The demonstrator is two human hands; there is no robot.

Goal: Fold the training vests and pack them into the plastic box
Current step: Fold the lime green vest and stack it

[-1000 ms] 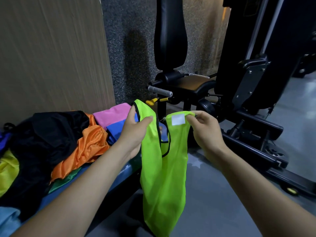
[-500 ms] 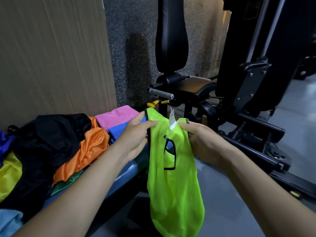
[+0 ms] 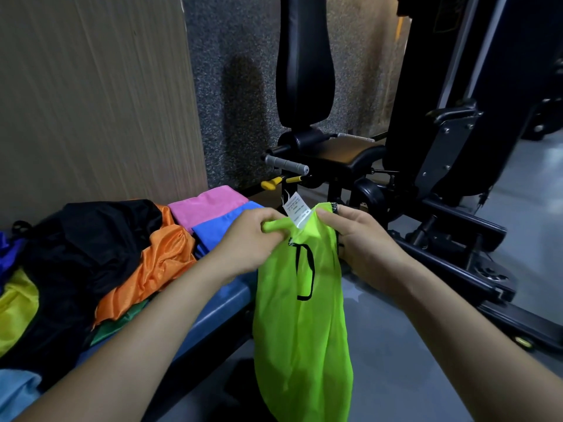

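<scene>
Head view, vest: a lime-green mesh training vest with black trim (image 3: 301, 330) hangs in the air between the two hands, its top edge bunched together and its body drooping down over the grey floor (image 3: 411, 345), just right of the bench edge.
Head view, label: a small white care tag (image 3: 296, 212) stands up from the vest's top edge, between the two hands.
Head view, left hand: the left hand (image 3: 248, 242) has its fingers curled round the gathered left part of the vest's top (a green fold pokes out between thumb and fingers).
Head view, right hand: the right hand (image 3: 359, 239) grips the right part of the top edge, thumb on the near side, fingers wrapped behind the cloth.
Head view, bench: a blue padded bench (image 3: 213, 312) runs along the left, with a heap of loose cloth on it.
Head view, heap: a black garment (image 3: 82, 248), a shiny orange vest (image 3: 152, 269), a pink folded cloth (image 3: 207, 205), a blue folded cloth (image 3: 222, 229), a yellow piece (image 3: 15, 309) and a pale blue piece (image 3: 15, 391) lie touching or overlapping one another.
Head view, background: a black gym machine with a padded seat and upright back pad (image 3: 304, 71) stands beyond the hands, against a speckled grey wall (image 3: 231, 86); a wood-grain panel (image 3: 91, 95) rises behind the bench.
</scene>
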